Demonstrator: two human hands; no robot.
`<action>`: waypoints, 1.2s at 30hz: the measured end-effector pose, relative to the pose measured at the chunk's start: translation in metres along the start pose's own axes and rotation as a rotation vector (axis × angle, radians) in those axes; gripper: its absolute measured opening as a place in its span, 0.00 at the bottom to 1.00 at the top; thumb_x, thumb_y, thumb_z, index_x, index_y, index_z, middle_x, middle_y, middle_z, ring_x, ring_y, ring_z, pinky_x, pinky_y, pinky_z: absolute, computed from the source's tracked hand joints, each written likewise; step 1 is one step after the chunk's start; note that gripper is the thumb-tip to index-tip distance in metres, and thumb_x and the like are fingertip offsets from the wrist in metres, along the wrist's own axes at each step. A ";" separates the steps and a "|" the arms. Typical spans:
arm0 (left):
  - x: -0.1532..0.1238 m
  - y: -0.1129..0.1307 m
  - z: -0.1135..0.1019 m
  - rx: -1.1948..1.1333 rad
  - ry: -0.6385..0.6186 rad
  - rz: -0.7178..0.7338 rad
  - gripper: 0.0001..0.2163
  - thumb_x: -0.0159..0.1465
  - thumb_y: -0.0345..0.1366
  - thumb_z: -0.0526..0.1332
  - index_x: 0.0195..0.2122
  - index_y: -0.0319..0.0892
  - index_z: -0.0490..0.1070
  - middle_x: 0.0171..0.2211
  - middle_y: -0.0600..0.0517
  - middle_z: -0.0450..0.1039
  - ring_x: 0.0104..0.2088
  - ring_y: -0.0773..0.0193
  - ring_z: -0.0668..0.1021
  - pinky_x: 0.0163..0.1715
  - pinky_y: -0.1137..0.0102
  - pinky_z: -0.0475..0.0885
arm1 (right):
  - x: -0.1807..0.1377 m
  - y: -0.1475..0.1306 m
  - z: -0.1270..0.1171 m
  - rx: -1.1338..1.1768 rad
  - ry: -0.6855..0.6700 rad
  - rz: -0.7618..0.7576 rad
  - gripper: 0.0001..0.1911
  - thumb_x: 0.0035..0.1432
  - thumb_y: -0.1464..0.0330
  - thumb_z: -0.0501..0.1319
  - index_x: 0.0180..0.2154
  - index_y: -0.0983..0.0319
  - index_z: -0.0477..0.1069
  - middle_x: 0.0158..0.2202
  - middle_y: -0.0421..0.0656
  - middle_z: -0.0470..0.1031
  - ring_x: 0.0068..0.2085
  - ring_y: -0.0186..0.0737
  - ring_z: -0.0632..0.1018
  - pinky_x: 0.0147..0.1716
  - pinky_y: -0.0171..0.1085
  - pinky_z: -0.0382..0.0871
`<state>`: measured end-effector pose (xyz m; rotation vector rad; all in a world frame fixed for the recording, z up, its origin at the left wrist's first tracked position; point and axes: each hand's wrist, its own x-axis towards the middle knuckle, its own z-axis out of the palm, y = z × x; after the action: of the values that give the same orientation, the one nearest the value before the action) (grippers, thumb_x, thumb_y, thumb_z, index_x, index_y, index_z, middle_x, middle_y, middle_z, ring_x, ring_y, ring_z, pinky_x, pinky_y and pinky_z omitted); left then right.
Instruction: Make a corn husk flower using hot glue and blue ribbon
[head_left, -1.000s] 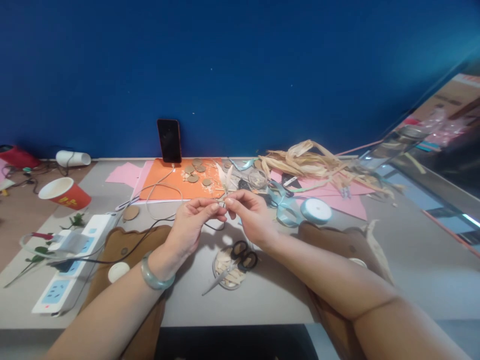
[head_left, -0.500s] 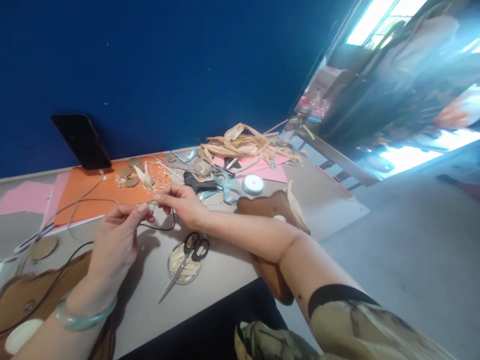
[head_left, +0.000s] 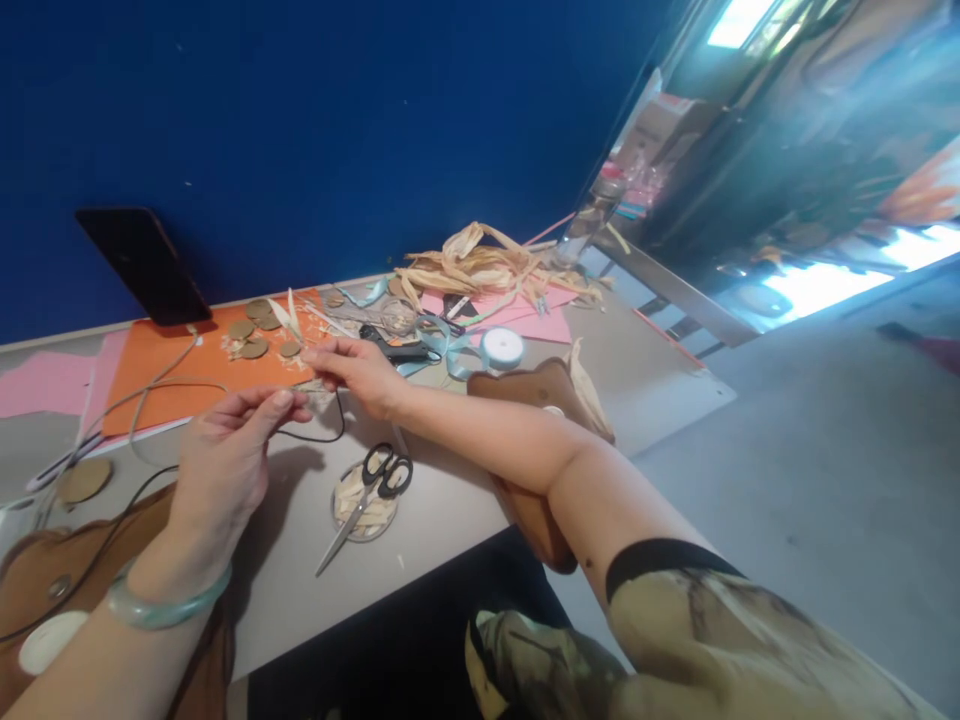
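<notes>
My right hand (head_left: pixel 352 372) is closed in a pinch, with a pale pointed piece of corn husk (head_left: pixel 291 318) rising from its fingertips. Close to it, my left hand (head_left: pixel 232 440) pinches something thin between thumb and forefinger, too small to make out. A black cord (head_left: pixel 319 438) loops below the fingers and passes behind the left hand. Just beyond the right hand lies a black glue gun (head_left: pixel 397 348). Scissors (head_left: pixel 367 505) with black handles rest across a round dish (head_left: pixel 379 522) of pale cut strips, below the hands.
Wooden discs (head_left: pixel 255 347) and shreds lie on orange paper (head_left: pixel 154 370). A dark phone (head_left: pixel 146 268) leans on the blue partition (head_left: pixel 315 130). Dried husks (head_left: pixel 480 265), a ribbon spool (head_left: pixel 502 347) and a brown bag (head_left: pixel 525 390) are to the right; another brown bag (head_left: pixel 105 545) is at left.
My right hand has moved slightly up and away with the husk, which now stands more upright above the discs. The left hand keeps its pinch. The whole view has shifted a little.
</notes>
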<state>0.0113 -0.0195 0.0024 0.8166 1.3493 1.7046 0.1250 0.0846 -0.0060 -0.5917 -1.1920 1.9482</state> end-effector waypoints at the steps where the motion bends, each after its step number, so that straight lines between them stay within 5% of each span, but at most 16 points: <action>1: 0.000 0.001 0.001 0.011 0.003 0.010 0.07 0.52 0.32 0.70 0.30 0.39 0.75 0.27 0.54 0.78 0.27 0.68 0.78 0.34 0.71 0.75 | 0.002 0.000 -0.001 0.002 -0.010 0.000 0.12 0.45 0.65 0.68 0.24 0.64 0.68 0.19 0.34 0.67 0.21 0.25 0.64 0.22 0.29 0.57; 8: -0.012 0.006 0.012 0.082 -0.049 0.160 0.04 0.61 0.37 0.63 0.32 0.44 0.70 0.25 0.60 0.75 0.27 0.67 0.77 0.37 0.64 0.73 | 0.025 0.001 -0.011 0.080 -0.006 -0.004 0.10 0.47 0.68 0.69 0.25 0.63 0.68 0.21 0.34 0.67 0.21 0.26 0.64 0.21 0.29 0.59; 17: -0.031 0.000 0.023 0.337 -0.251 0.347 0.10 0.65 0.44 0.55 0.32 0.45 0.63 0.26 0.54 0.75 0.30 0.62 0.78 0.40 0.62 0.71 | 0.039 -0.008 -0.024 0.048 0.134 -0.040 0.08 0.53 0.73 0.62 0.24 0.63 0.65 0.20 0.34 0.65 0.21 0.24 0.63 0.23 0.29 0.56; 19: -0.045 0.015 0.031 0.327 -0.518 0.185 0.12 0.64 0.45 0.57 0.28 0.43 0.66 0.26 0.50 0.76 0.30 0.61 0.78 0.37 0.64 0.72 | 0.041 -0.007 -0.026 0.050 0.142 -0.044 0.08 0.52 0.72 0.63 0.25 0.63 0.65 0.20 0.33 0.65 0.21 0.24 0.63 0.22 0.28 0.56; 22: -0.072 0.040 0.051 0.221 -1.170 -0.263 0.09 0.65 0.41 0.55 0.31 0.44 0.69 0.29 0.47 0.78 0.32 0.58 0.79 0.35 0.64 0.73 | 0.044 -0.002 -0.027 0.055 0.122 -0.051 0.08 0.50 0.70 0.65 0.26 0.63 0.66 0.19 0.32 0.65 0.20 0.25 0.63 0.20 0.28 0.55; 24: -0.088 0.049 0.066 0.119 -1.493 -0.345 0.07 0.65 0.37 0.56 0.34 0.44 0.72 0.43 0.43 0.78 0.44 0.55 0.79 0.44 0.60 0.72 | 0.045 0.002 -0.026 0.059 0.097 -0.059 0.08 0.48 0.70 0.65 0.25 0.63 0.66 0.18 0.32 0.65 0.20 0.25 0.63 0.20 0.28 0.55; 25: -0.094 0.049 0.073 0.063 -1.519 -0.305 0.06 0.64 0.35 0.57 0.33 0.45 0.72 0.50 0.43 0.75 0.50 0.54 0.77 0.47 0.60 0.71 | 0.045 0.003 -0.026 0.057 0.086 -0.064 0.08 0.47 0.70 0.65 0.25 0.63 0.66 0.18 0.32 0.65 0.20 0.25 0.64 0.20 0.28 0.56; 28: -0.098 0.040 0.084 0.134 -1.319 -0.139 0.04 0.60 0.35 0.63 0.29 0.43 0.73 0.56 0.42 0.69 0.57 0.50 0.70 0.52 0.60 0.67 | 0.041 0.003 -0.022 0.035 0.061 -0.086 0.10 0.44 0.68 0.67 0.25 0.64 0.67 0.19 0.32 0.66 0.20 0.24 0.64 0.21 0.28 0.56; 32: -0.068 0.026 0.070 0.209 -0.795 -0.226 0.08 0.58 0.39 0.64 0.27 0.40 0.73 0.27 0.47 0.77 0.29 0.62 0.78 0.31 0.69 0.72 | 0.033 -0.002 -0.019 -0.006 0.036 -0.114 0.11 0.43 0.65 0.68 0.25 0.63 0.67 0.18 0.32 0.66 0.20 0.25 0.64 0.21 0.29 0.56; 36: -0.017 0.018 0.037 0.101 -0.269 -0.072 0.08 0.51 0.35 0.70 0.27 0.38 0.74 0.23 0.52 0.75 0.25 0.67 0.76 0.31 0.72 0.71 | 0.029 -0.004 -0.016 -0.033 0.024 -0.180 0.11 0.46 0.65 0.66 0.23 0.64 0.67 0.17 0.32 0.65 0.20 0.26 0.64 0.22 0.30 0.55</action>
<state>0.0478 -0.0196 0.0278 1.0040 1.2705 1.4234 0.1208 0.1176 -0.0095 -0.5047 -1.2218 1.7687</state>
